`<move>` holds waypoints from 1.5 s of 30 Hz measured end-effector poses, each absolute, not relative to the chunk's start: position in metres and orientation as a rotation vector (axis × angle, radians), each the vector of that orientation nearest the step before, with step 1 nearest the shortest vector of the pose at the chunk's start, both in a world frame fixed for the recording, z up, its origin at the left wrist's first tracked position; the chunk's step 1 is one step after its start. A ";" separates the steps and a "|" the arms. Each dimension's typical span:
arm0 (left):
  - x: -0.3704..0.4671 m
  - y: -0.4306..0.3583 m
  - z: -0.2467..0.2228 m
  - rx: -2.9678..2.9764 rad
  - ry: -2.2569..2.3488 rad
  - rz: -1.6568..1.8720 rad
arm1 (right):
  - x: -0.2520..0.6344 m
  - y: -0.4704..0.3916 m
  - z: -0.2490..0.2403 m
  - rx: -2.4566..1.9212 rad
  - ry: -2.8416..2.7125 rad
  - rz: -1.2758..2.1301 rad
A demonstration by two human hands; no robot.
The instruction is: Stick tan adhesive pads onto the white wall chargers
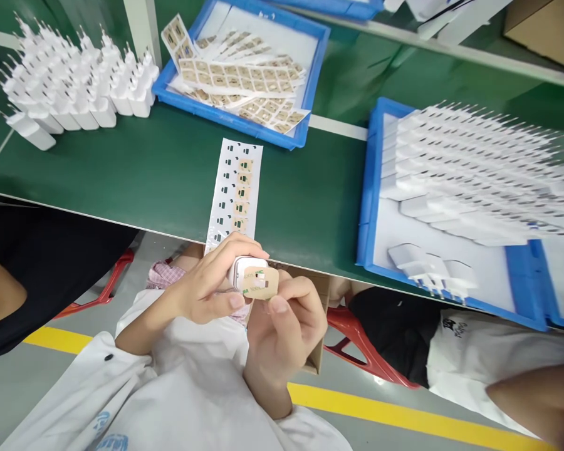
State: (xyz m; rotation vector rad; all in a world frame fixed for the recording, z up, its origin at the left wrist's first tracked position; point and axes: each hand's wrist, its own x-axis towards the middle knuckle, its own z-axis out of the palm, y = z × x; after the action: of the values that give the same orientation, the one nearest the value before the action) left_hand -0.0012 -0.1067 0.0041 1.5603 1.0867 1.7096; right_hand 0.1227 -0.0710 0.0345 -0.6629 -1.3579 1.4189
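Note:
My left hand [211, 275] is wrapped round a white plug adapter [250, 261], its end face turned up towards me. Over that face lies a tan adhesive sticker [272, 277] with green print and a small cut-out window. Thumb and forefinger of my right hand [291, 316] pinch the sticker's lower right edge. Whether the sticker is stuck down or only held against the adapter, I cannot tell. Just beyond my hands a white sticker sheet [216, 197] lies on the green table, with a column of tan stickers on its right side.
A blue tray [230, 119] of sticker sheets stands at the back. Many white plug adapters [70, 81] stand in rows at left, pins up. Another blue tray [369, 207] at right holds more adapters [465, 169]. People sit on both sides, near red stools [361, 351].

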 end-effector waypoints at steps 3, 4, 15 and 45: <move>-0.002 -0.107 0.005 1.603 1.107 1.715 | 0.123 -0.071 0.035 -0.658 -1.363 1.436; -0.003 -0.107 0.005 1.617 1.113 1.717 | 0.123 -0.072 0.035 -0.657 -1.366 1.446; -0.005 -0.110 0.009 1.661 1.185 1.703 | 0.126 -0.077 0.030 -0.612 -1.320 1.535; 0.007 -0.102 0.003 1.545 1.294 1.957 | 0.129 -0.071 0.027 -0.726 -1.701 1.131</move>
State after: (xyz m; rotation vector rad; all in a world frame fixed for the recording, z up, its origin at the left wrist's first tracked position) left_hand 0.0067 -0.1025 0.0030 1.5450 1.2940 1.9569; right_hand 0.1287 -0.0707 0.0266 -0.7265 -1.7014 1.1309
